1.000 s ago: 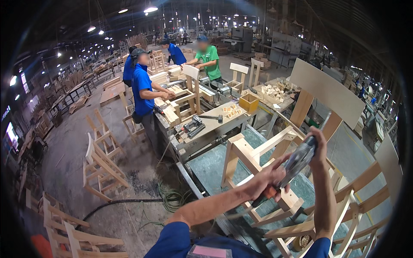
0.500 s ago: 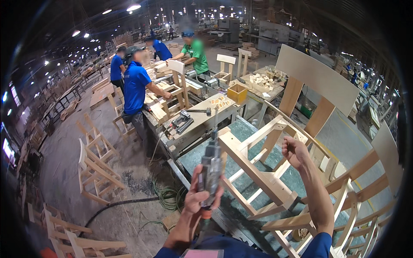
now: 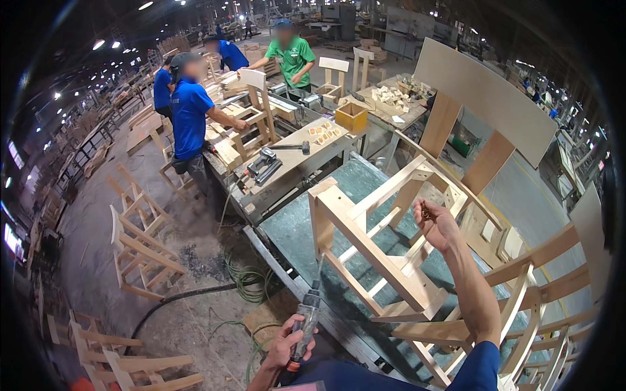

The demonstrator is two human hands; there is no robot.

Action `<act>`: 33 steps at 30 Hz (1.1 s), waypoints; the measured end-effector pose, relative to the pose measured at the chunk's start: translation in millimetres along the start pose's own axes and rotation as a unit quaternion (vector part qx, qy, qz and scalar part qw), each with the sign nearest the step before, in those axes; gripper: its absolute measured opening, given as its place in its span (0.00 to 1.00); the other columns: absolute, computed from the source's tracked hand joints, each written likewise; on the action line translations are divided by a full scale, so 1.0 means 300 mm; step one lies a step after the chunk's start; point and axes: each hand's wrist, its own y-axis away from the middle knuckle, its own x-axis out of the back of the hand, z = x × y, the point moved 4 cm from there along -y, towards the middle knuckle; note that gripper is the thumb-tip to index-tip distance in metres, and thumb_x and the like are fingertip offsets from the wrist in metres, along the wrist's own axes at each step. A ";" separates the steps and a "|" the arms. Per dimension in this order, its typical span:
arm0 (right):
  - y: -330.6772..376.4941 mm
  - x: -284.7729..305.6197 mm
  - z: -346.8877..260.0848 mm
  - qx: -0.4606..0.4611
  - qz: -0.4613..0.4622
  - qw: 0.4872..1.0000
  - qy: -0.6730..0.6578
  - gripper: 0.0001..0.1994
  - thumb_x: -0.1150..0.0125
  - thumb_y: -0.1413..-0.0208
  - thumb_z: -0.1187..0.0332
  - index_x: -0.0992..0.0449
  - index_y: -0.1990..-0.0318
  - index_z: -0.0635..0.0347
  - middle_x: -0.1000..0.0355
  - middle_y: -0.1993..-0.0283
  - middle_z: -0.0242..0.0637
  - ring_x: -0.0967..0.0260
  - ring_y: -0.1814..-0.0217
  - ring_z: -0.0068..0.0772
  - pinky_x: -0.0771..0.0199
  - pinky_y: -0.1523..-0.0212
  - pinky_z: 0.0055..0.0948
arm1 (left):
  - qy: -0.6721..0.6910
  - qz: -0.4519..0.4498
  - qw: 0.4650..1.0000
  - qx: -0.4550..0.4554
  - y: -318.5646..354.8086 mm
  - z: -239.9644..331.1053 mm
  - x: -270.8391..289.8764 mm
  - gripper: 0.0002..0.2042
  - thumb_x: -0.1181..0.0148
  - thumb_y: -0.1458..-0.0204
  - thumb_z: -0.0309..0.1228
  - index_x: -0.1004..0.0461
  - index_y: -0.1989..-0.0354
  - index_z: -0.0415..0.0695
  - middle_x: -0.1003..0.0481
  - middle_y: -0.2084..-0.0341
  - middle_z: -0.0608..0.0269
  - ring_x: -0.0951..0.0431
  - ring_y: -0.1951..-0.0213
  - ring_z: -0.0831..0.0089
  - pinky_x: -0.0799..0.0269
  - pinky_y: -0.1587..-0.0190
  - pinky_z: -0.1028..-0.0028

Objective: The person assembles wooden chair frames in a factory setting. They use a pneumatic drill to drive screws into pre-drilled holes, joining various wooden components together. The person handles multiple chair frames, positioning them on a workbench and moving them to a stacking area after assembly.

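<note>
At the bottom centre my left hand [image 3: 284, 344] is wrapped round a power screwdriver [image 3: 308, 317] with a long thin bit pointing up and away from me. The bit's tip appears just in front of the near-left leg of an upturned wooden chair frame [image 3: 373, 246]; I cannot tell whether they touch. Over the right part of this frame, my right hand [image 3: 441, 227] is turned up, its fingers curled round a small bunch of screws [image 3: 426, 213]. The pale frame rests on a green-topped workbench [image 3: 287, 229], its backrest panel [image 3: 479, 98] standing at the far side.
More wooden chairs [image 3: 535, 300] crowd the right, and others [image 3: 140, 251] stand on the floor at left. A nail gun [image 3: 266, 166], a hammer [image 3: 297, 147] and a yellow box [image 3: 351, 116] lie on the adjoining bench. A co-worker in blue [image 3: 190, 120] works there. Green hose [image 3: 248, 274] coils below.
My left hand has lowered the screwdriver toward me. My right hand has rolled open slightly, so the screws now show. The whole view has shifted a little.
</note>
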 end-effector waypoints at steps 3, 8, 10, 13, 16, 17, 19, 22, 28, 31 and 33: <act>-0.021 0.009 0.008 0.014 -0.007 1.000 -0.003 0.10 0.51 0.33 0.69 0.30 0.52 0.68 0.26 0.58 0.42 0.26 0.62 0.28 0.18 0.61 0.24 | -0.029 0.005 0.998 0.061 -0.090 -0.007 -0.003 0.17 0.54 0.36 0.29 0.42 0.39 0.49 0.31 0.56 0.46 0.26 0.67 0.64 0.27 0.76 0.69; -0.039 0.041 -0.013 0.053 0.048 0.997 -0.016 0.14 0.52 0.33 0.70 0.35 0.47 0.71 0.26 0.55 0.44 0.26 0.61 0.30 0.18 0.61 0.25 | -0.016 -0.024 0.990 0.136 -0.270 0.028 0.033 0.16 0.56 0.34 0.34 0.42 0.40 0.49 0.30 0.58 0.48 0.26 0.70 0.66 0.28 0.77 0.71; -0.022 0.096 -0.036 0.062 0.080 0.995 -0.019 0.14 0.50 0.33 0.69 0.34 0.48 0.73 0.27 0.56 0.43 0.26 0.61 0.31 0.17 0.60 0.26 | 0.015 -0.054 0.985 0.164 -0.380 0.017 0.053 0.16 0.56 0.33 0.38 0.42 0.40 0.51 0.30 0.60 0.50 0.26 0.71 0.67 0.27 0.78 0.71; 0.004 0.188 -0.061 0.093 0.116 0.989 -0.009 0.13 0.51 0.33 0.70 0.32 0.49 0.73 0.27 0.57 0.42 0.26 0.60 0.29 0.18 0.58 0.23 | 0.084 -0.108 0.970 0.200 -0.537 -0.033 0.054 0.14 0.58 0.33 0.39 0.42 0.40 0.57 0.30 0.56 0.44 0.26 0.70 0.61 0.28 0.79 0.68; 0.021 0.279 -0.086 0.090 0.043 0.995 0.019 0.13 0.46 0.36 0.70 0.30 0.51 0.72 0.29 0.58 0.36 0.34 0.65 0.20 0.29 0.63 0.18 | 0.080 -0.104 0.967 0.219 -0.651 -0.089 -0.011 0.15 0.56 0.34 0.42 0.35 0.43 0.52 0.27 0.61 0.46 0.26 0.74 0.63 0.32 0.85 0.73; -0.015 0.257 -0.071 0.107 0.077 0.991 0.014 0.13 0.45 0.35 0.67 0.29 0.52 0.70 0.28 0.61 0.34 0.32 0.65 0.19 0.32 0.66 0.18 | 0.094 -0.093 0.963 0.237 -0.680 -0.089 -0.017 0.17 0.55 0.35 0.43 0.32 0.45 0.46 0.25 0.63 0.49 0.27 0.77 0.66 0.35 0.87 0.75; -0.064 0.195 -0.054 0.075 0.114 0.990 0.021 0.12 0.48 0.33 0.64 0.27 0.56 0.67 0.28 0.68 0.33 0.30 0.69 0.23 0.28 0.65 0.20 | 0.119 -0.019 0.969 0.218 -0.736 -0.069 -0.065 0.20 0.54 0.36 0.45 0.30 0.47 0.43 0.24 0.62 0.50 0.28 0.79 0.66 0.35 0.89 0.76; -0.076 0.179 -0.083 0.060 0.190 0.979 -0.039 0.12 0.53 0.31 0.62 0.29 0.61 0.61 0.28 0.70 0.35 0.29 0.73 0.27 0.21 0.74 0.23 | 0.117 -0.140 0.957 0.228 -0.815 -0.107 -0.071 0.20 0.52 0.37 0.44 0.31 0.42 0.46 0.24 0.56 0.51 0.28 0.76 0.66 0.31 0.87 0.75; -0.077 0.211 -0.097 0.050 0.168 0.984 -0.032 0.14 0.51 0.32 0.58 0.32 0.69 0.55 0.30 0.78 0.30 0.35 0.84 0.21 0.32 0.85 0.20 | 0.194 -0.183 0.930 0.254 -0.908 -0.172 -0.092 0.18 0.46 0.39 0.38 0.33 0.41 0.52 0.26 0.60 0.51 0.28 0.72 0.60 0.28 0.82 0.72; -0.143 0.167 -0.101 0.063 0.164 0.984 0.022 0.12 0.42 0.37 0.65 0.29 0.73 0.56 0.32 0.79 0.29 0.39 0.86 0.19 0.34 0.85 0.19 | 0.161 -0.163 0.945 0.232 -0.971 -0.196 -0.119 0.18 0.46 0.39 0.38 0.33 0.41 0.53 0.27 0.60 0.51 0.29 0.71 0.60 0.28 0.82 0.71; -0.169 0.195 -0.105 0.080 0.149 0.984 0.062 0.10 0.39 0.40 0.67 0.28 0.73 0.57 0.32 0.78 0.29 0.37 0.83 0.19 0.33 0.82 0.17 | 0.149 -0.157 0.947 0.237 -0.984 -0.227 -0.146 0.18 0.47 0.39 0.38 0.33 0.41 0.53 0.27 0.59 0.50 0.29 0.71 0.60 0.28 0.81 0.71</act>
